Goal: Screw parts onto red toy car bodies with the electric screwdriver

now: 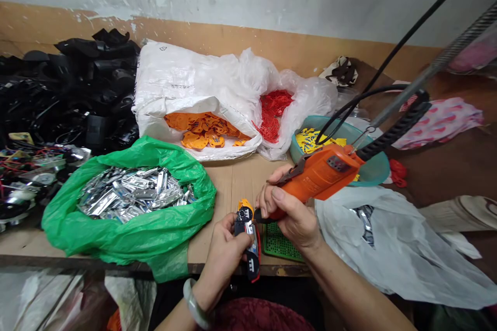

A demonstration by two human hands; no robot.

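Observation:
My left hand (224, 249) is wrapped round a small black, orange and red assembly (248, 240), thumb on its face, near the table's front edge. In my right hand (289, 207) is an orange electric screwdriver (324, 173), tilted, its black nose pointing left at the upper part of the assembly. The tip is too small to tell whether it touches. A black cable and a coiled spring run from the tool's rear up to the right. Beneath my right hand lies a green perforated tray (282, 245), partly hidden.
At left, a green bag (132, 240) holds metal pieces, beside black parts (97, 72). Behind are a white sack (174, 70) of orange parts and a clear bag (310, 95) with red parts. A teal basin (382, 168) holds yellow pieces; a white bag (407, 253) lies right.

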